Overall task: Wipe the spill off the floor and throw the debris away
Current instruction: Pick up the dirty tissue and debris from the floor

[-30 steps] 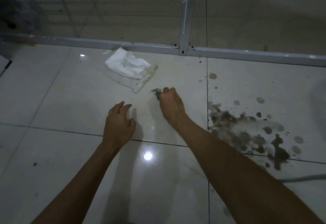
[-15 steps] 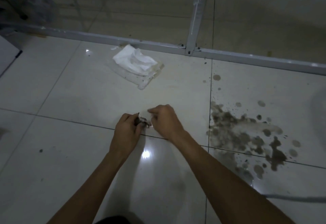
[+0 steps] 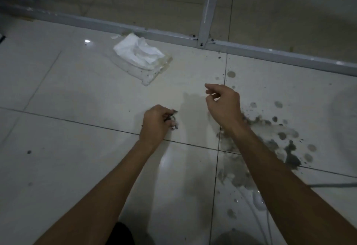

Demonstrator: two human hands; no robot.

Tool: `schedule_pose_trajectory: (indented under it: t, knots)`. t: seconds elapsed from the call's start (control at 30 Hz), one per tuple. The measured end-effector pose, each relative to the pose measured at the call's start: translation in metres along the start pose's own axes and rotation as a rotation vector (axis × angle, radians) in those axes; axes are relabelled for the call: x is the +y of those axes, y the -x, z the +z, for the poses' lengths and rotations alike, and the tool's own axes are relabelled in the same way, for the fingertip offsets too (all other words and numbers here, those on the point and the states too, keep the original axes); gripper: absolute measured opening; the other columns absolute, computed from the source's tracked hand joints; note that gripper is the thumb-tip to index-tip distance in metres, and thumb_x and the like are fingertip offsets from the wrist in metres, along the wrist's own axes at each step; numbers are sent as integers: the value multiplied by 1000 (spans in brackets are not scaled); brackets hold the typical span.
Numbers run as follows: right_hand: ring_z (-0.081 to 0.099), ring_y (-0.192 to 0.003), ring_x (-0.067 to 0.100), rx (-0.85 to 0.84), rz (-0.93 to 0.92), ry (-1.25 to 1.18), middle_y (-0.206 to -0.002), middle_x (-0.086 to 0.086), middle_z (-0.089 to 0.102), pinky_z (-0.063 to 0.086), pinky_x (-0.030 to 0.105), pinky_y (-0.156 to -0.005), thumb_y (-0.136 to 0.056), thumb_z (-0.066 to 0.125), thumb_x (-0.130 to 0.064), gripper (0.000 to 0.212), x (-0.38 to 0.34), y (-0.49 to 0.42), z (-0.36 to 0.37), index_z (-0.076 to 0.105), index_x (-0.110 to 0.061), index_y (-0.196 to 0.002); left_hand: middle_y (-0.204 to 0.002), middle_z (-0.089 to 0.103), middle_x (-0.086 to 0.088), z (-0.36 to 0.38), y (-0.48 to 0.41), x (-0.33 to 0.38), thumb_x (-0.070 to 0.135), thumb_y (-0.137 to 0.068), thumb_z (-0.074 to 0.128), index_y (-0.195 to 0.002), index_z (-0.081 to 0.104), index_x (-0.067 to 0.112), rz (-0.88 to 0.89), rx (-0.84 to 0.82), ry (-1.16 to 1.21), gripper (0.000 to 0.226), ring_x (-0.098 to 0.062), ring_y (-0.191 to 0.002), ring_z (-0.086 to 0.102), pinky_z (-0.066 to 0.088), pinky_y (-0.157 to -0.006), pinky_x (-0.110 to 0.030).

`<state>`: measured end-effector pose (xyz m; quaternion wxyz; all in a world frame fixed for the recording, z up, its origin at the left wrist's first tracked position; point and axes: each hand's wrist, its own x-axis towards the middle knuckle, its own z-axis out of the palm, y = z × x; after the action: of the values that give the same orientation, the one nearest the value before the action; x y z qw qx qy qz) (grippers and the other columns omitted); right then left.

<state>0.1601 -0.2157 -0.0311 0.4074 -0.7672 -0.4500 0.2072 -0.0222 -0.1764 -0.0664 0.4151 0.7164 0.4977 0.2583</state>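
A dark wet spill (image 3: 274,138) spreads over the white floor tiles at the right, with splatter dots around it. My left hand (image 3: 156,124) grips a small dark, soiled wad of debris (image 3: 172,119) just above the floor. My right hand (image 3: 222,103) hovers to the right of it, over the spill's left edge, fingers loosely curled and holding nothing. An opened pack of white tissues (image 3: 141,58) in clear plastic lies on the floor further away, up and left of both hands.
A grey metal frame rail (image 3: 270,52) runs across the floor behind the tissue pack, with an upright post (image 3: 208,9) rising from it. A thin cable (image 3: 336,185) crosses the floor at the right. Small dark spots (image 3: 29,152) mark the left tiles.
My right hand carried the debris back from near the tissue pack and passed it to my left hand. My right hand then let go and moved right, toward the spill.
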Motion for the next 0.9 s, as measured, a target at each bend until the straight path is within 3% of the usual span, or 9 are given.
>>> schedule_pose_trajectory:
  t: [0.13, 0.23, 0.3, 0.4, 0.57, 0.77, 0.83, 0.9]
  knots:
    - [57, -78, 11, -23, 37, 18, -99, 7, 69, 46, 19, -78, -83, 54, -1, 33, 6, 11, -11, 67, -11, -112, -76, 69, -11, 28, 43, 17, -1, -70, 73, -68, 73, 2, 97, -197, -201, 4, -14, -67, 65, 49, -67, -15]
    - [56, -78, 10, -42, 45, 19, -100, 6, 68, 47, 19, -78, -84, 54, -1, 33, 5, 20, -14, 67, -11, -113, -88, 69, -18, 41, 80, 20, -2, -80, 64, -78, 71, -6, 37, -377, -174, 8, -22, -76, 68, 54, -74, -19]
    - [56, -79, 10, -47, 33, 22, -100, 5, 68, 47, 20, -78, -84, 54, -1, 33, 1, 26, -16, 67, -12, -113, -100, 65, -17, 44, 95, 20, 2, -85, 57, -89, 69, -4, 72, -400, -225, 13, -25, -91, 63, 51, -82, -24]
    - [56, -79, 9, -50, 19, 10, -100, 4, 68, 47, 19, -77, -84, 54, -1, 33, -4, 32, -15, 67, -13, -112, -108, 62, -11, 36, 93, 20, 11, -88, 54, -96, 67, 5, 119, -366, -332, 16, -22, -101, 55, 45, -87, -28]
    - [56, -79, 9, -59, -4, -1, -99, 2, 67, 49, 22, -77, -84, 54, -1, 33, -8, 34, -12, 67, -13, -112, -91, 67, -15, 3, 53, 9, 2, -81, 62, -80, 74, 1, 95, -236, -355, 12, -26, -93, 59, 44, -82, -30]
    - [56, -76, 6, -81, -16, 10, -93, -4, 64, 42, 7, -72, -83, 55, -1, 34, -4, 33, 0, 68, -14, -111, -85, 69, -21, -48, 4, -14, -4, -77, 64, -80, 75, 0, 24, -4, -380, 12, -31, -82, 64, 49, -79, -33]
    - [58, -77, 10, -90, -23, 14, -95, 1, 67, 44, 12, -74, -82, 56, 0, 33, -2, 32, 5, 68, -13, -110, -85, 69, -23, -64, -5, -24, -4, -77, 64, -82, 74, -2, 1, 49, -414, 11, -31, -80, 65, 49, -78, -28]
    - [58, -77, 11, -98, -25, 20, -97, 5, 68, 47, 19, -76, -82, 57, 1, 33, -1, 34, 9, 68, -12, -110, -83, 68, -23, -69, -10, -27, -6, -78, 63, -80, 73, -5, -30, 81, -414, 10, -28, -74, 64, 42, -70, -14]
